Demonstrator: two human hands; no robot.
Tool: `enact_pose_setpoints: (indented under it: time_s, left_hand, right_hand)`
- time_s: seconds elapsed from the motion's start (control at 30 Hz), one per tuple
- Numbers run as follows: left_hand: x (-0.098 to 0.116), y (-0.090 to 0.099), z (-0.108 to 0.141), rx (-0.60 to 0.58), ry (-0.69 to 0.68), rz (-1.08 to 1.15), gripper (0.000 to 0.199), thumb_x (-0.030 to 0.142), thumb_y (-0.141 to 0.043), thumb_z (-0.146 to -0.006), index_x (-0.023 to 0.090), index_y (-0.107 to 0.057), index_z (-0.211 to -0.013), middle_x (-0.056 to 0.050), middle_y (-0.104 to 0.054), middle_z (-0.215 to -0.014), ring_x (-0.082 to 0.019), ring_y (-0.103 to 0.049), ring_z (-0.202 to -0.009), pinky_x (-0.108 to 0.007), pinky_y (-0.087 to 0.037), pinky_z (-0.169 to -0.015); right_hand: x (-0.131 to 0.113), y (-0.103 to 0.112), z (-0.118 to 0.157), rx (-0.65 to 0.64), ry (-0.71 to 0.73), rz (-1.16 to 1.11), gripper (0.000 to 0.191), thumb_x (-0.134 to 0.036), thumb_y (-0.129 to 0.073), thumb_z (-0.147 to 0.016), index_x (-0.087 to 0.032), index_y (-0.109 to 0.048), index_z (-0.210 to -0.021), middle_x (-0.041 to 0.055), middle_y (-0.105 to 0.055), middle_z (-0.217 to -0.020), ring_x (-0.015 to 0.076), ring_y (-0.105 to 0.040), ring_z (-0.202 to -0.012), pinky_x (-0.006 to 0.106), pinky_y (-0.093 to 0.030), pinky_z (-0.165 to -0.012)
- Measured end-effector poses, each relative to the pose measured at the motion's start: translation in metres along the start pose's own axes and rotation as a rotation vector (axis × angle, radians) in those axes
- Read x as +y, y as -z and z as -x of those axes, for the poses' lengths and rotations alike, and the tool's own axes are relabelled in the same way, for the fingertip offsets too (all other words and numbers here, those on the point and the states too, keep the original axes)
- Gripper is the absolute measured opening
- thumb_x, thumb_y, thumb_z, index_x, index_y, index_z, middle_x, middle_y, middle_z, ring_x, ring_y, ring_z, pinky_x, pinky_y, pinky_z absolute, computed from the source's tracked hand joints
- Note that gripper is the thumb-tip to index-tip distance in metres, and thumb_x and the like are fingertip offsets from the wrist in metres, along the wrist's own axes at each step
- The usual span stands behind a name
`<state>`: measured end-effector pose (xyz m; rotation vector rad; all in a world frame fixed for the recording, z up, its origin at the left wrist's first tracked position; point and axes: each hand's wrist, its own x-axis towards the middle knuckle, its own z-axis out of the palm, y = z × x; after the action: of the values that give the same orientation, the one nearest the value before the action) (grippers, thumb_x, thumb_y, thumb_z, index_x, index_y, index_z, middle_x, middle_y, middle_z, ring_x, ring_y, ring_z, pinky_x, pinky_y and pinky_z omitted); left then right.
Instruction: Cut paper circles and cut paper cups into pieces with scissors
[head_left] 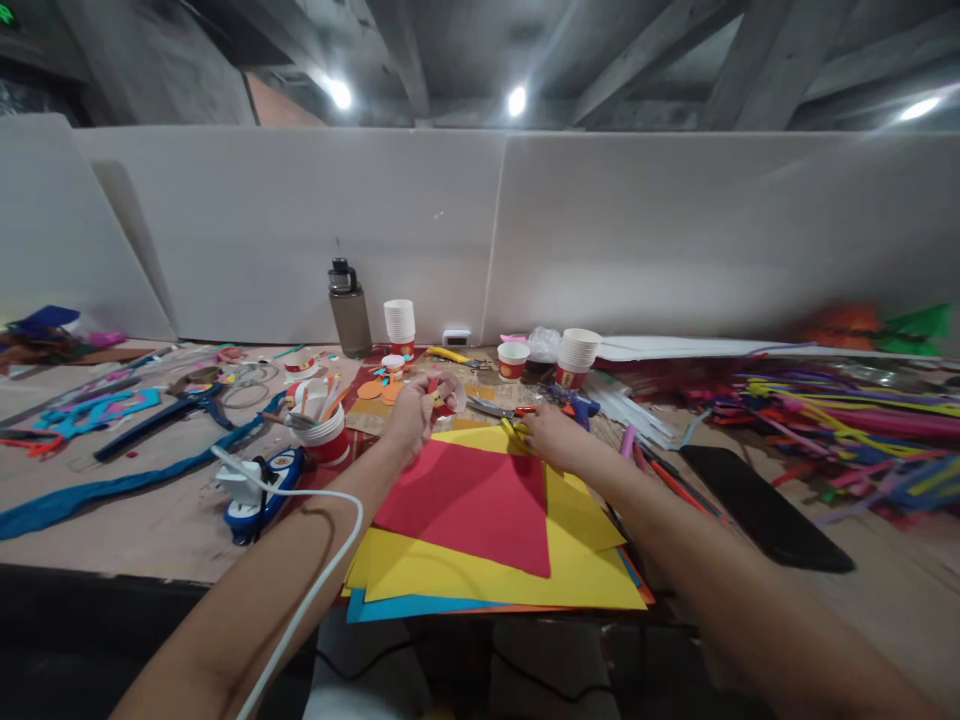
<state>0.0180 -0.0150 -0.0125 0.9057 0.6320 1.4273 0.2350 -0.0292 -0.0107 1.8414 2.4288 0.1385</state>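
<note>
My left hand (420,412) is closed around a small red and white paper cup (453,394), tipped so that its pale rim faces right. Just to its right, a pair of scissors (491,408) points its blades at the cup. The fingers of my right hand (551,432) are closed at the red and black handle end, partly hiding it. A yellow handle (514,430) shows under those fingers; what it belongs to is unclear. Below both hands lies a red sheet (472,505) on top of yellow sheets (592,560), with blue and orange edges underneath.
Stacked paper cups (577,352) stand behind, beside a single cup (513,360). At left are a cup of sticks (324,435), a bottle (350,315) and a power strip (264,498), its white cable crossing my left forearm. A phone (765,505) and pipe cleaners (855,430) lie right.
</note>
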Motion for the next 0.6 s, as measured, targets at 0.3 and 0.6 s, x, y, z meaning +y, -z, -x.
enact_pose_setpoints:
  time_s: [0.3,0.6]
  left_hand:
    - [-0.007,-0.001,0.000,0.054,-0.049,-0.075,0.037,0.023,-0.081,-0.052,0.014,-0.058,-0.079,0.004,-0.059,-0.063,-0.007,-0.055,-0.051,-0.018,-0.040,-0.048]
    - [-0.007,-0.004,0.002,0.131,0.016,0.033,0.030,0.020,-0.076,-0.056,0.017,-0.054,-0.076,0.004,-0.058,-0.061,-0.005,-0.049,-0.044,-0.017,-0.038,-0.042]
  right_hand:
    - [0.001,-0.009,-0.018,0.076,-0.108,-0.073,0.053,-0.025,-0.068,-0.075,-0.011,-0.054,-0.124,0.0228,-0.060,-0.110,0.0347,-0.057,-0.104,0.039,-0.043,-0.083]
    - [-0.002,0.003,-0.001,0.469,-0.025,-0.509,0.051,-0.027,-0.049,-0.085,-0.017,-0.046,-0.135,0.0104,-0.061,-0.104,0.0205,-0.059,-0.092,0.030,-0.045,-0.082]
